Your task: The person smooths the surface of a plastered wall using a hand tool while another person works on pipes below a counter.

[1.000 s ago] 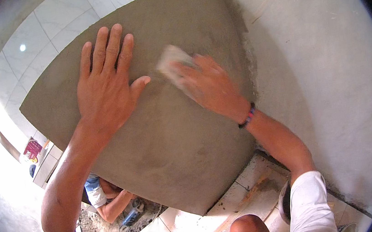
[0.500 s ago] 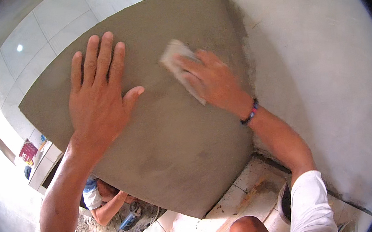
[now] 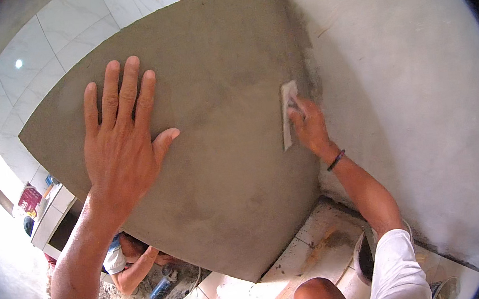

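A low wall [image 3: 210, 153] with a grey-brown cement render face fills the middle of the view. My left hand [image 3: 121, 133] is spread flat over its left part, fingers pointing up and thumb out to the right. I cannot tell whether the palm touches the render. Near the right edge of that face, my right hand [image 3: 309, 125] is closed on a pale, flat, rectangular plastering float [image 3: 288, 123]. The float stands roughly upright along its length against the render, close to the inner corner. A dark band is round my right wrist.
A pale plastered wall [image 3: 397, 84] meets the render on the right. Below are dirty floor tiles [image 3: 226, 295] and a bucket [image 3: 363, 256] beside my right arm. At lower left, another person's arm [image 3: 138, 273] is near a blue power tool [image 3: 163, 283]. White tiles [image 3: 74, 20] lie behind.
My right hand has moved the float right and down, from the upper middle of the render to near the corner, turning it more upright. My left hand sits slightly lower in view.
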Demonstrator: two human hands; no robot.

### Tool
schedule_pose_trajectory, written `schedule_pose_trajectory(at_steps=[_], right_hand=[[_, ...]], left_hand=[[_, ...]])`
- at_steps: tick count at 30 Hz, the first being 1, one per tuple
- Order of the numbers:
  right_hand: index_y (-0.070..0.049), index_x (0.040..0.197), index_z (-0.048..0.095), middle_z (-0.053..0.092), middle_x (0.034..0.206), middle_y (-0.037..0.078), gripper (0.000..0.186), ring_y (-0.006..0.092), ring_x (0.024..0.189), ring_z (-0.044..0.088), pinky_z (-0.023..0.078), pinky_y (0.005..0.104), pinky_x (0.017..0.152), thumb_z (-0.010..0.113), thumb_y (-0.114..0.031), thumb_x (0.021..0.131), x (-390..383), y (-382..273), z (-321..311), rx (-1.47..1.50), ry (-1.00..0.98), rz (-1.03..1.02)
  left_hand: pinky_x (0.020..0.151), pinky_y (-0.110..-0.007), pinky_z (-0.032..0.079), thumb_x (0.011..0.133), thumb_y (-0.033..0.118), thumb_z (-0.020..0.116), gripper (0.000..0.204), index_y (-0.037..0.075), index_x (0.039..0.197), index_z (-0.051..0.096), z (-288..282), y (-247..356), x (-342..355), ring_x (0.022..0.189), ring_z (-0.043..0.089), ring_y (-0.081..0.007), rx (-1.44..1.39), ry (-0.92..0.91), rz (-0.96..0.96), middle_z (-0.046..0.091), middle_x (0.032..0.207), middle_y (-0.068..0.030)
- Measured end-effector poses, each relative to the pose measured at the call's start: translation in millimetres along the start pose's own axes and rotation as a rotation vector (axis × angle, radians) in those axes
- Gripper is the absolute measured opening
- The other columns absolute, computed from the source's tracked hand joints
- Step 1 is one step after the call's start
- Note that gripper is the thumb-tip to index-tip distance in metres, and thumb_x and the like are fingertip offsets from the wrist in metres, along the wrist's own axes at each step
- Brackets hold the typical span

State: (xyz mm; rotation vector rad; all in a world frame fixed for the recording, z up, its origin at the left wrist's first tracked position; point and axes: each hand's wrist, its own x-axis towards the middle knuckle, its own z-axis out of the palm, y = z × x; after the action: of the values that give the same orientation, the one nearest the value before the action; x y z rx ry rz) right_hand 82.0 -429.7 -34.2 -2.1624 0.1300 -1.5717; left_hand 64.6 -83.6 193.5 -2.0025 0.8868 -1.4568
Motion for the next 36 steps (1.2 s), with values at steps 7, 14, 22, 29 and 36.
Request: schedule_pose_trajectory(at_steps=[7, 14, 22, 29, 36], right_hand=[[-0.003, 0.129, 0.056, 0.061, 0.110, 0.027, 0.043, 0.0419, 0.102, 0.059, 0.048, 0.0487, 0.087, 0.057, -0.026, 0.092, 181.9, -66.5, -43.9, -0.075, 0.369, -0.363], [-0.004, 0.125, 0.059, 0.061, 0.113, 0.024, 0.041, 0.0419, 0.103, 0.058, 0.047, 0.0471, 0.090, 0.055, -0.031, 0.094, 165.0, -29.9, -34.3, -0.276, 0.044, 0.027], [-0.003, 0.129, 0.056, 0.060, 0.115, 0.026, 0.042, 0.0431, 0.107, 0.057, 0.046, 0.0484, 0.093, 0.057, -0.026, 0.094, -57.2, 50.8, 6.8, -0.090, -0.155, 0.293], [-0.001, 0.127, 0.056, 0.060, 0.119, 0.026, 0.041, 0.0415, 0.110, 0.057, 0.046, 0.0462, 0.093, 0.054, -0.026, 0.095, 63.6, -23.2, -48.0, 0.029, 0.152, -0.082], [-0.002, 0.120, 0.062, 0.067, 0.105, 0.024, 0.039, 0.0427, 0.101, 0.062, 0.049, 0.0439, 0.089, 0.056, -0.030, 0.093, 227.3, -59.1, -65.4, -0.119, -0.004, 0.105]], left_hand=[[0.121, -0.050, 0.008, 0.085, 0.069, 0.037, 0.088, 0.012, 0.151, 0.026, 5.9, 3.4, 2.8, 0.148, 0.008, -0.0280, 0.016, 0.006, 0.018, 0.014, 0.160, -0.0087], [0.120, -0.051, 0.009, 0.084, 0.062, 0.047, 0.088, 0.008, 0.150, 0.027, 4.1, -7.6, -1.2, 0.148, 0.009, -0.0294, 0.044, 0.020, 0.047, 0.015, 0.160, -0.0110], [0.119, -0.052, 0.012, 0.086, 0.053, 0.054, 0.082, 0.007, 0.149, 0.030, -20.3, -0.8, -0.3, 0.148, 0.012, -0.0307, -0.040, -0.028, 0.022, 0.017, 0.159, -0.0117], [0.118, -0.053, 0.012, 0.085, 0.050, 0.058, 0.083, 0.004, 0.148, 0.029, -14.3, 0.3, 1.4, 0.147, 0.011, -0.0334, -0.067, -0.015, 0.058, 0.017, 0.159, -0.0142], [0.117, -0.054, 0.015, 0.082, 0.048, 0.063, 0.080, 0.005, 0.145, 0.037, -12.7, -3.8, 4.6, 0.146, 0.017, -0.0340, -0.040, 0.028, 0.028, 0.024, 0.157, -0.0140]])
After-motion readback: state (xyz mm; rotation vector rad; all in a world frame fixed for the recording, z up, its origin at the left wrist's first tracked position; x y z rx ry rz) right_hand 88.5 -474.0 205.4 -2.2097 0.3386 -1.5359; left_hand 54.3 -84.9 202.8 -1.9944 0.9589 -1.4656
